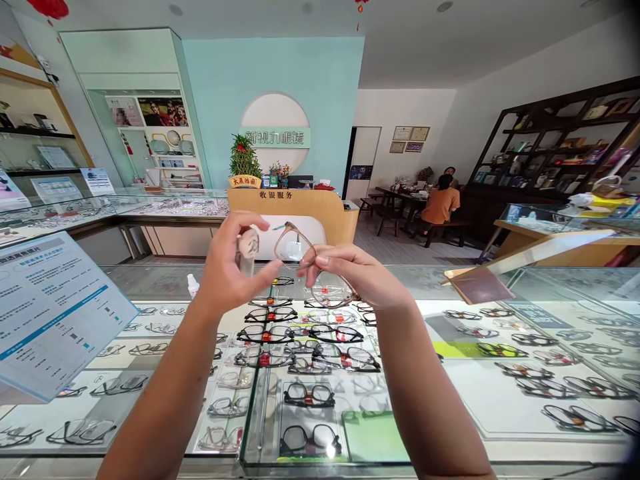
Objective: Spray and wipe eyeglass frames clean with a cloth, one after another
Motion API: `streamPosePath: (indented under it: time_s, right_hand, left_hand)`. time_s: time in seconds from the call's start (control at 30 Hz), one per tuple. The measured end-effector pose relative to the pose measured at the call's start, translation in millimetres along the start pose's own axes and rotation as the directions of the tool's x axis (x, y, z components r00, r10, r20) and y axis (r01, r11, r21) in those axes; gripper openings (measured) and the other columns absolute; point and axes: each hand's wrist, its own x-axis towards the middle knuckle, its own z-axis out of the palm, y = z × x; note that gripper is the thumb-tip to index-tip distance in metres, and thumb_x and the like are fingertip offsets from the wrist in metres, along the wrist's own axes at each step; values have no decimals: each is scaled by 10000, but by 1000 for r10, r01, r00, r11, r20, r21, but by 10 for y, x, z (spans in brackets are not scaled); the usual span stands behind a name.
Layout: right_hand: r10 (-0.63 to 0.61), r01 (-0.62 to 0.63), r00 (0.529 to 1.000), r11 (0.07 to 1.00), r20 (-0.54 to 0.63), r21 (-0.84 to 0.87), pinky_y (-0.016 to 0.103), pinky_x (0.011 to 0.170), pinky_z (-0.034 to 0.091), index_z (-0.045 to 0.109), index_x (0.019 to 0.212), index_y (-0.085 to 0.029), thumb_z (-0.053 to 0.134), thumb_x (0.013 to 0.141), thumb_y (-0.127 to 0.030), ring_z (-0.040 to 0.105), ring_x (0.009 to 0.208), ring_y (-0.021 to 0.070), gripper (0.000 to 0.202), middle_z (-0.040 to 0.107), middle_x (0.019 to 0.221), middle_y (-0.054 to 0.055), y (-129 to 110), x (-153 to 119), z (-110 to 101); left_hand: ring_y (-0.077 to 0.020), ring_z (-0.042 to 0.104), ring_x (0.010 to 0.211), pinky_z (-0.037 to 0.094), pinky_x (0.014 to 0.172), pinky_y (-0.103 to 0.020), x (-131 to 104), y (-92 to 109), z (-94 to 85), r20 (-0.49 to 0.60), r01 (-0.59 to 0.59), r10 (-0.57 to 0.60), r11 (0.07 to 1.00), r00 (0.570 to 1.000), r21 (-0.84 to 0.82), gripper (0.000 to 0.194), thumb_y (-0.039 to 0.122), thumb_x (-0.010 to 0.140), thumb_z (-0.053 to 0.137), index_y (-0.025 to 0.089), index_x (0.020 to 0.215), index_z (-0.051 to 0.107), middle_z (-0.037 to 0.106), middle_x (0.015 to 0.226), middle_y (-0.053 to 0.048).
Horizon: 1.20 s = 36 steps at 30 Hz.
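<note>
My left hand (233, 270) is raised over the glass counter, its thumb stretched toward the right. Within its curled fingers sits a small pale cylindrical thing (249, 245) with a round beige end; its kind is unclear. My right hand (363, 273) pinches a pair of brownish-pink eyeglasses (334, 303) near the bridge. The eyeglasses are tilted, one rim up beside my left thumb and the other hanging lower right. Below both hands, several dark-framed glasses (309, 395) lie in rows inside the glass display case (253, 433).
A leaning information board (55, 313) stands at the left, near a small white bottle (193, 285). On the right, a tilted mirror-like panel (480, 285) rises from the counter. Beyond are a wooden cashier desk (345, 217) and a seated person in orange (441, 203).
</note>
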Motion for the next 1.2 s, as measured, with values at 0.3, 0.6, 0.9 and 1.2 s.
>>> streamPosePath:
  time_s: [0.3, 0.6, 0.9, 1.2]
  right_hand:
    - [-9, 12, 988, 1000, 156, -23, 409, 924, 593, 853, 859, -230, 620, 1121, -511, 728, 913, 217, 450, 797, 932, 62, -72, -58, -84]
    - [14, -12, 999, 997, 33, -79, 398, 915, 576, 867, 892, -250, 596, 1125, -524, 725, 889, 204, 451, 802, 954, 50, -112, -88, -49]
    - [-395, 59, 757, 835, -520, -547, 460, 1109, 518, 719, 1286, -310, 765, 1002, -423, 692, 1231, 264, 310, 743, 1294, 56, -49, -58, 94]
    - [-496, 9, 708, 717, -502, -697, 527, 1084, 545, 637, 1415, -347, 857, 946, -486, 696, 1192, 321, 537, 729, 1320, 83, 81, 42, 204]
  left_hand:
    - [-314, 722, 1225, 574, 1062, -446, 4, 95, -1, 210, -220, 198, 971, 957, 88, 767, 484, 704, 1051, 296, 1322, 637, 751, 1312, -93]
    - [-328, 737, 1173, 577, 1039, -446, -12, 39, -4, 147, -139, 127, 987, 981, 75, 823, 571, 589, 1085, 284, 1251, 691, 781, 1251, -96]
    - [-319, 701, 1165, 549, 1055, -446, 19, -118, 3, -293, 121, -97, 990, 951, 68, 782, 477, 554, 1108, 264, 1184, 697, 740, 1219, -65]
    - [-302, 705, 1149, 542, 1024, -431, 19, -46, 42, -385, 174, -152, 984, 910, 24, 667, 427, 626, 1089, 286, 1138, 684, 727, 1200, -41]
